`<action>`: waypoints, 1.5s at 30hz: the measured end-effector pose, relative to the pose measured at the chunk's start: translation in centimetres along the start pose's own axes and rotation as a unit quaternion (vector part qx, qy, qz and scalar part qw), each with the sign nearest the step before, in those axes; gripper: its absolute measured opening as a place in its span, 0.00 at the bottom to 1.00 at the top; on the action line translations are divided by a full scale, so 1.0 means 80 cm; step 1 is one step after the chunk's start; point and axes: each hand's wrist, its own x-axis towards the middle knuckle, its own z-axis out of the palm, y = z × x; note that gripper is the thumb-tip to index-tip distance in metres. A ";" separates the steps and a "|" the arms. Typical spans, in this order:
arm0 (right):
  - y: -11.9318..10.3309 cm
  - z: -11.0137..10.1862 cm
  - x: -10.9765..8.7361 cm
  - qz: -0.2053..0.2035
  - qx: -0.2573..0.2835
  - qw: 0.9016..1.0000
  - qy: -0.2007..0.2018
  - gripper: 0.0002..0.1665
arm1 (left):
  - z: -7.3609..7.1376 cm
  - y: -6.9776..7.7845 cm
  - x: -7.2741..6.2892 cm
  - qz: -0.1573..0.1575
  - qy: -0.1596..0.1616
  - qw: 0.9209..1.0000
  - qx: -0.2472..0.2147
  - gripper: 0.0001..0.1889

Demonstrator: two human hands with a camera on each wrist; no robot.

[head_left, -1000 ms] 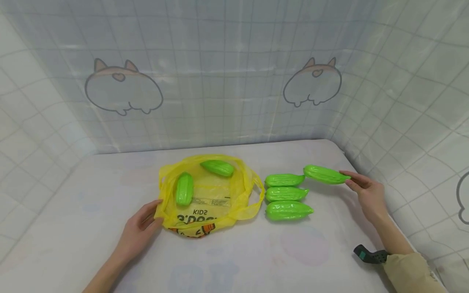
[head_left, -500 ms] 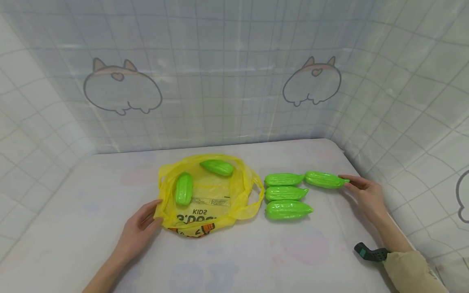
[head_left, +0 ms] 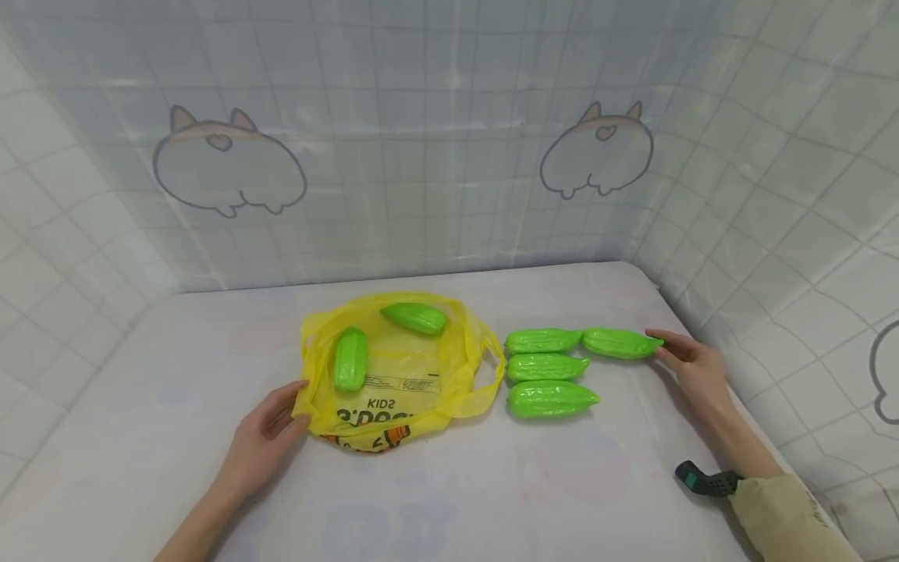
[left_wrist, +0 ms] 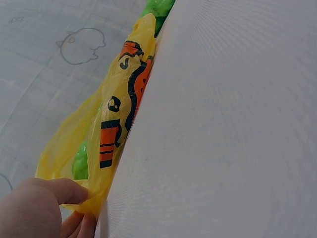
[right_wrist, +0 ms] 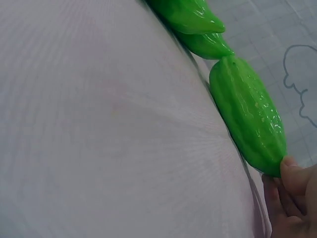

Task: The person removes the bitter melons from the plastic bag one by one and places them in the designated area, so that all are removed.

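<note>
My left hand [head_left: 260,441] pinches the left rim of a yellow plastic bag [head_left: 421,421] between thumb and fingers. The bag lies mouth up on the table, with printed letters and an orange pattern on it. Inside are two glossy, ridged green bitter melons, one upright on the left [head_left: 350,359] and one slanted at the back [head_left: 414,318]. Right of the bag, several more form a stack of rows, the nearest bitter melon [head_left: 551,399] being the largest. At the far right my right hand [head_left: 698,375] pinches the pointed tip of another bitter melon [right_wrist: 250,116], whose blunt end meets the back row.
A pale patterned cloth [head_left: 449,507] covers the table. White tiled-pattern sheeting [head_left: 435,156] with cartoon animals stands behind it and on both sides. A black strap device [head_left: 705,478] sits on my right wrist by the beige sleeve [head_left: 787,515].
My right hand has lowered its bitter melon to the table, in line with the back row, and shifted slightly left. My left hand keeps its hold on the bag.
</note>
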 end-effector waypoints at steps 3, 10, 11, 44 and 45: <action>0.000 0.002 0.000 0.007 -0.003 1.000 0.009 0.23 | 0.000 0.000 -0.001 0.003 0.001 1.000 -0.001 0.28; 0.002 0.005 0.002 0.055 -0.025 0.998 0.013 0.31 | -0.001 0.000 0.001 -0.001 -0.002 1.000 -0.003 0.28; 0.002 0.004 0.002 0.062 -0.029 0.998 0.012 0.32 | -0.001 0.001 0.001 -0.002 -0.003 1.000 -0.003 0.28; -0.008 0.006 -0.002 0.070 0.024 0.995 0.062 0.32 | -0.002 0.001 0.001 0.007 -0.001 1.000 -0.009 0.28; -0.009 0.006 -0.002 0.072 0.034 0.994 0.072 0.31 | -0.002 0.001 0.000 0.006 -0.002 1.000 -0.009 0.28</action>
